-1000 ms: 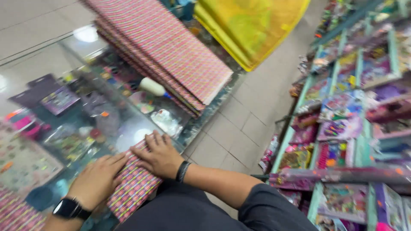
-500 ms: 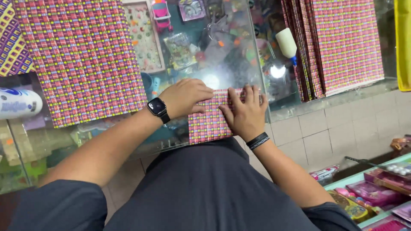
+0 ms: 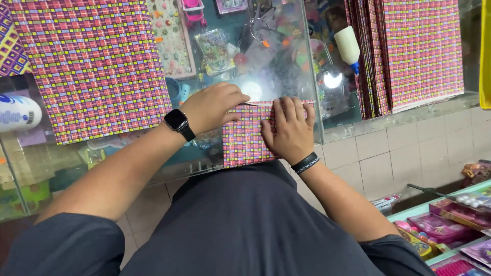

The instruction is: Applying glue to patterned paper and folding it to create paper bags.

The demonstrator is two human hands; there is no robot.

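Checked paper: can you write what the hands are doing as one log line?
left hand: flat on checked paper | right hand: pressing paper | surface: glass counter | nearby: paper stack

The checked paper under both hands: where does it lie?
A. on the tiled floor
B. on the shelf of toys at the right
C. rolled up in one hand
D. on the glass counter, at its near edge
D: the checked paper lies flat on the glass counter at its near edge, with the left hand and the right hand pressed on its top.
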